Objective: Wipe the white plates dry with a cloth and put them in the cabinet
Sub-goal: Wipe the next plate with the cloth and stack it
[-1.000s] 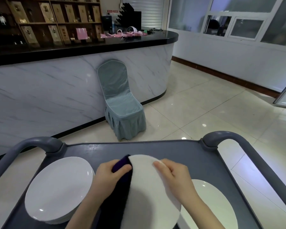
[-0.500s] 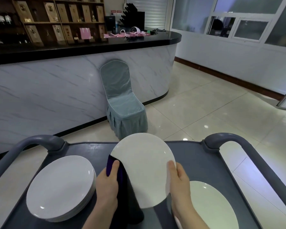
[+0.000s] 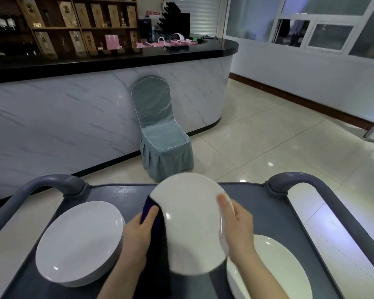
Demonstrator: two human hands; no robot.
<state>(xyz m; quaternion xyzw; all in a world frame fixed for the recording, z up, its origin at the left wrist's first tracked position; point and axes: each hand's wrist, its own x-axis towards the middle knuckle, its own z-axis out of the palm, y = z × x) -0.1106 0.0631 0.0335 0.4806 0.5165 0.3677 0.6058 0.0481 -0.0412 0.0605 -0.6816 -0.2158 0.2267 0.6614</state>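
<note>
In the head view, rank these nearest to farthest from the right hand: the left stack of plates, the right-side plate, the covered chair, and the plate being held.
1. Held plate, its right rim gripped by the right hand.
2. Right-side plate, on the cart beside the wrist.
3. Stack of plates, on the cart's left side.
4. Covered chair, on the floor beyond the cart.

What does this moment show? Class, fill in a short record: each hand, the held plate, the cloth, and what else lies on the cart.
Left hand: grips the dark cloth at the left edge of the held plate
Right hand: grips the plate's right rim
Plate position: tilted, raised above the cart
On cart: plate stack left, another plate right
</note>
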